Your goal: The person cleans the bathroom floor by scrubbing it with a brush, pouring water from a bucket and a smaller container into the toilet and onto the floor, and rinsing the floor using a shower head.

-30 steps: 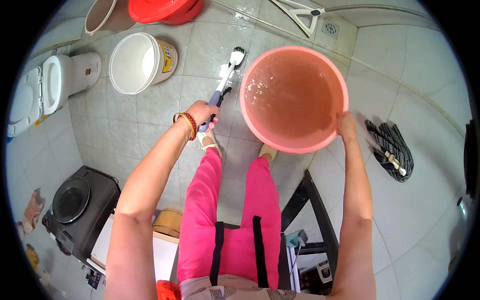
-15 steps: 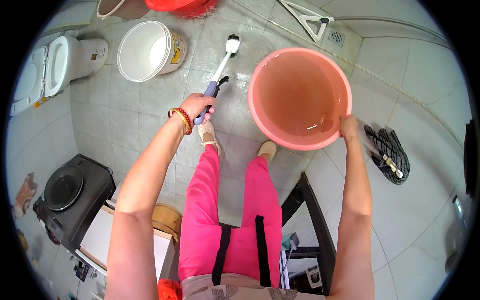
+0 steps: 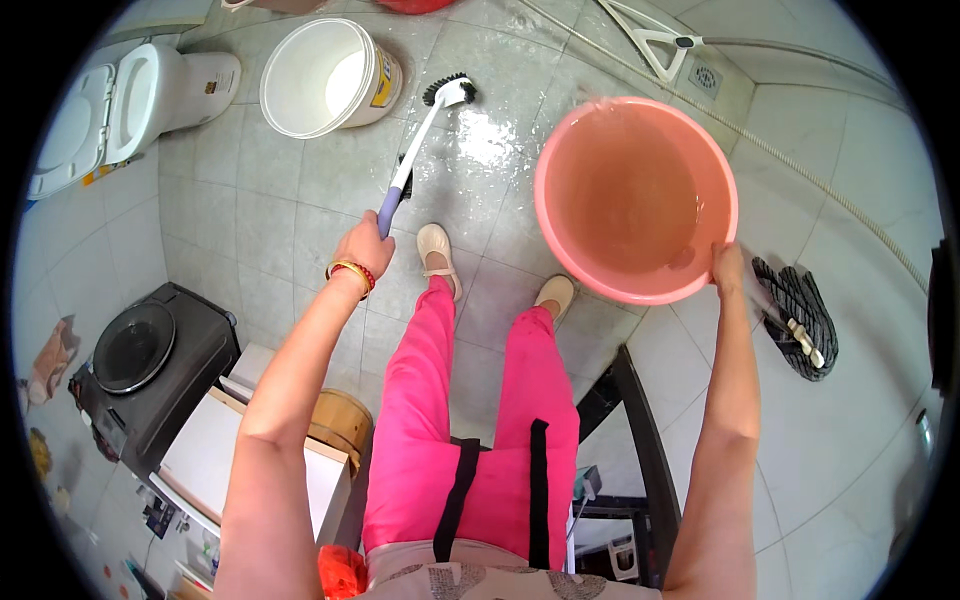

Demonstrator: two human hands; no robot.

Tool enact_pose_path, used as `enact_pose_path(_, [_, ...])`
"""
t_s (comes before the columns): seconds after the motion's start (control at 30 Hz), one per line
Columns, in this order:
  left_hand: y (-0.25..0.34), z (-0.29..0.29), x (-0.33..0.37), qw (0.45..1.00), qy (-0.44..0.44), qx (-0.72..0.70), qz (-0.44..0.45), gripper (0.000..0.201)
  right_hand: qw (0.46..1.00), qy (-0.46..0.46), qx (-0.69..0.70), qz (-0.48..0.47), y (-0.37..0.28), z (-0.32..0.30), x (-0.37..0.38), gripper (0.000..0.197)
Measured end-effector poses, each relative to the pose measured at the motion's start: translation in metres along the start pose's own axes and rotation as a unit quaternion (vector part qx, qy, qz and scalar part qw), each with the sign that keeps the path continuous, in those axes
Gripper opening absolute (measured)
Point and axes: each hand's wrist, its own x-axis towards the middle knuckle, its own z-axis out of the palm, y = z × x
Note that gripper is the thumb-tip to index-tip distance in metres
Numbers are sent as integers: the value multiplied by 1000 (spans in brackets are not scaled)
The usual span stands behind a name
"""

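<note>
My left hand (image 3: pixel 364 246) is closed around the purple grip of a long white scrub brush (image 3: pixel 424 130). Black bristles ring the brush's white head, which is at the far end over wet grey tiles. A smaller black-bristled piece (image 3: pixel 404 179) shows beside the handle; whether it is a second brush I cannot tell. On the right, the fingers of my right hand (image 3: pixel 728 266) grip the near right rim of a large pink basin (image 3: pixel 545 215). Murky brownish water (image 3: pixel 625 190) fills much of it, and some splashes at the far rim.
A white bucket (image 3: pixel 290 95) stands at the back left, beyond it a toilet (image 3: pixel 150 100). A hose (image 3: pixel 790 175) crosses the right side near a floor drain (image 3: pixel 705 77). Dark striped slippers (image 3: pixel 800 330) lie right of the basin. A washing machine (image 3: pixel 160 380) is at the left.
The brush has swung, its head now farther left relative to the basin and its bristles turned into view. Water now splashes at the basin's far rim and over the floor. Both grips stay.
</note>
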Motion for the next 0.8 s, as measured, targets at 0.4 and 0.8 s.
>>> enact_pose_path(0.4, [-49,-4,-20,991,118,55,-11,17,996,64,-54,0,-16,6,2,33])
enact_pose_path(0.8, [-126,-53,8,843,257,-428,-201,16,997,21,-71,-3,-5,1,9,35])
